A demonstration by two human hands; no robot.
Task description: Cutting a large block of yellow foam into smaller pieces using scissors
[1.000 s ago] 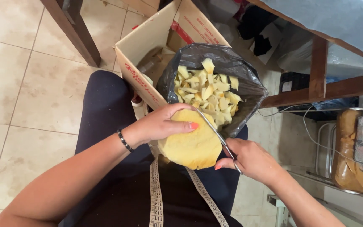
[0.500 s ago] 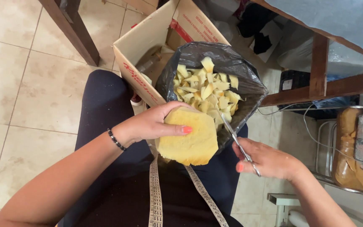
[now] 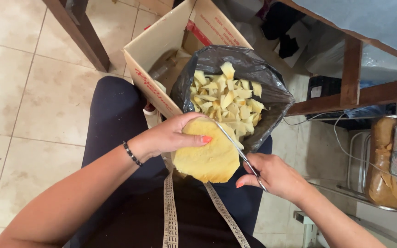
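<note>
I see my left hand [image 3: 168,137] just left of the middle of the frame, gripping a thick yellow foam slab [image 3: 207,154]; the thumb lies across its top face and the fingers curl behind its upper edge. The slab sits at the centre of the picture, above my lap, tilted a little toward the camera. My right hand [image 3: 276,177], right of centre and slightly lower, is closed round the handles of a pair of scissors [image 3: 240,154]. The blades run up and to the left, and lie against the slab's right edge; I cannot tell how far apart they stand.

Just above the slab, in the upper middle of the frame, a black plastic bag [image 3: 272,89] stands open, filled with small yellow foam pieces [image 3: 224,98]. Its left side touches an open cardboard box [image 3: 161,50], which reaches toward the top of the picture. A measuring tape [image 3: 170,216] hangs in two strips down the lower middle, over dark clothing. A dark bracelet [image 3: 132,153] circles my left wrist. Pale floor tiles [image 3: 33,101] fill the left side, and wooden furniture legs [image 3: 351,69] cross the upper right.
</note>
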